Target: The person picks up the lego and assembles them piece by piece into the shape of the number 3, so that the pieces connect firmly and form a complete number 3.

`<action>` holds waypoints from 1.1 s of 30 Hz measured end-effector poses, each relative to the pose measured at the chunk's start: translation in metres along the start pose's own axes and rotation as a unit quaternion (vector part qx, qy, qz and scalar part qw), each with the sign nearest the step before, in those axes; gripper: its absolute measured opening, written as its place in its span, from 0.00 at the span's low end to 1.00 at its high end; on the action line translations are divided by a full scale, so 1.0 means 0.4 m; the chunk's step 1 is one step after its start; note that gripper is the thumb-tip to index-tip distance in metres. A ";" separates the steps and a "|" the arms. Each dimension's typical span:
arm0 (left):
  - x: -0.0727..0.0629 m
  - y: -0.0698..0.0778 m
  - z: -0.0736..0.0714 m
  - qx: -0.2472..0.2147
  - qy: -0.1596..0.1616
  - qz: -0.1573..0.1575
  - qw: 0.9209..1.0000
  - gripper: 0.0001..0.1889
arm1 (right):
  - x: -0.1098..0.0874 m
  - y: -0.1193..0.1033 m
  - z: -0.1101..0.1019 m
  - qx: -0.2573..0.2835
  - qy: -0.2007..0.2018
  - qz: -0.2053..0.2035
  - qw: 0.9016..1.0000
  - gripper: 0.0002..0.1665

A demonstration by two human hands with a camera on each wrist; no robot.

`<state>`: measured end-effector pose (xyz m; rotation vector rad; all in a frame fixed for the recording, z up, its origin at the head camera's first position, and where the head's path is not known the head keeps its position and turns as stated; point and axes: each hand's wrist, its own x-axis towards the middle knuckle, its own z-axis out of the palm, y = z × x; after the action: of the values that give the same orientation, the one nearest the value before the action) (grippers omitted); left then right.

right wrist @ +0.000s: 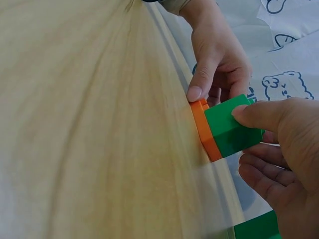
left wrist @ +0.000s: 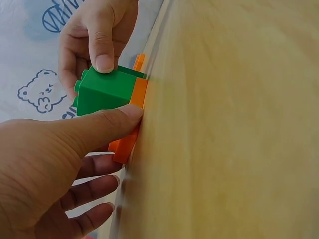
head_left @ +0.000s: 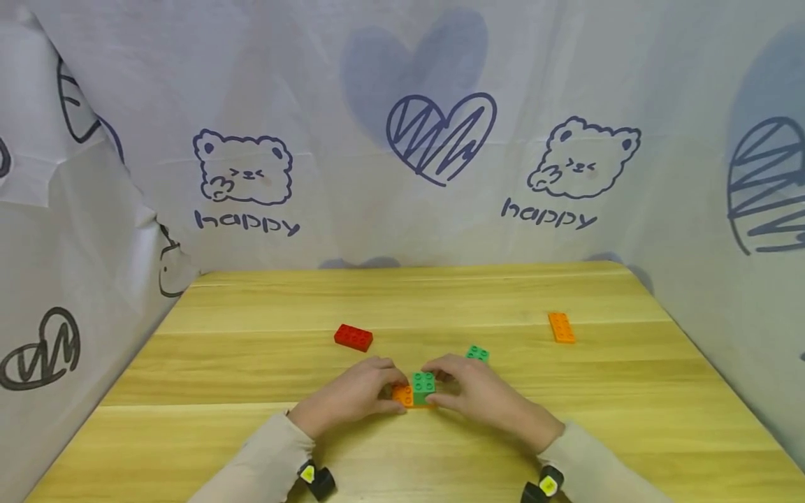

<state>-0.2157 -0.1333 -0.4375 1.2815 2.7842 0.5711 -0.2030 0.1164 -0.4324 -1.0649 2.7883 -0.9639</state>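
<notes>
A green toy building brick (head_left: 424,388) sits on the right part of a flat orange building brick (head_left: 402,396) on the table. My left hand (head_left: 360,395) pinches the orange brick's left end, its thumb (left wrist: 124,115) along the near side. On the green brick, my right hand (head_left: 481,395) has its thumb (right wrist: 249,113) against the near face and its fingers behind. Whether the studs are fully pressed together cannot be told. Just beyond the right hand lies a second green brick (head_left: 478,352), partly hidden by that hand.
A red brick (head_left: 353,337) lies farther back on the left. Another flat orange brick (head_left: 562,327) lies at the back right of the wooden table (head_left: 302,300). White cloth with drawings (head_left: 352,209) hangs behind the table and at both sides.
</notes>
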 end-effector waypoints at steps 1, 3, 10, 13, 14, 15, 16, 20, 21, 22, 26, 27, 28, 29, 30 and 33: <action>0.000 0.000 0.000 0.002 0.000 0.001 1.000 0.18 | 0.000 0.001 0.000 0.000 0.001 -0.002 1.000 0.25; 0.001 0.000 -0.001 0.009 -0.001 0.002 1.000 0.18 | 0.000 0.002 -0.001 -0.001 0.001 -0.002 1.000 0.25; -0.002 0.000 -0.022 -0.001 -0.008 -0.009 1.000 0.20 | 0.000 0.004 -0.001 -0.003 0.007 -0.007 1.000 0.24; -0.006 0.000 -0.036 -0.006 0.000 -0.016 1.000 0.18 | 0.000 0.003 -0.001 -0.004 0.009 -0.012 1.000 0.24; -0.007 -0.001 -0.041 -0.005 0.003 -0.020 1.000 0.18 | 0.000 0.002 -0.001 -0.004 0.010 -0.013 1.000 0.25; -0.009 -0.003 -0.045 -0.005 0.008 -0.024 1.000 0.18 | 0.001 0.002 0.000 -0.004 0.009 -0.012 1.000 0.25; -0.010 -0.005 -0.048 -0.005 0.014 -0.027 1.000 0.18 | 0.001 0.001 0.000 -0.004 0.008 -0.011 1.000 0.24; -0.011 -0.020 -0.061 0.009 0.039 -0.039 0.998 0.18 | 0.002 0.000 0.001 -0.006 0.006 -0.005 1.000 0.24; -0.011 -0.025 -0.063 0.013 0.045 -0.040 0.998 0.18 | 0.002 0.000 0.002 -0.007 0.007 -0.003 1.000 0.24; -0.011 -0.031 -0.066 0.020 0.051 -0.042 0.998 0.18 | 0.002 0.000 0.002 -0.009 0.007 -0.003 1.000 0.24; -0.011 -0.053 -0.076 0.040 0.072 -0.048 0.995 0.18 | 0.001 0.000 0.002 -0.015 0.010 -0.002 1.000 0.24; -0.011 -0.058 -0.079 0.044 0.076 -0.050 0.995 0.18 | 0.001 0.000 0.002 -0.015 0.009 -0.002 1.000 0.24; -0.012 -0.061 -0.082 0.048 0.080 -0.053 0.994 0.18 | 0.001 -0.001 0.001 -0.016 0.009 -0.001 1.000 0.23; -0.012 -0.066 -0.086 0.049 0.083 -0.055 0.994 0.19 | 0.001 -0.001 0.001 -0.016 0.009 -0.001 1.000 0.23; -0.012 -0.070 -0.088 0.053 0.085 -0.059 0.993 0.19 | 0.001 -0.001 0.001 -0.016 0.009 -0.001 1.000 0.23; -0.011 -0.084 -0.098 0.063 0.089 -0.068 0.992 0.22 | 0.001 -0.001 0.001 -0.015 0.009 0.000 1.000 0.23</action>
<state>-0.2440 -0.1689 -0.4129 1.0983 3.0698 0.5357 -0.2029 0.1156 -0.4324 -1.0650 2.8261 -0.9382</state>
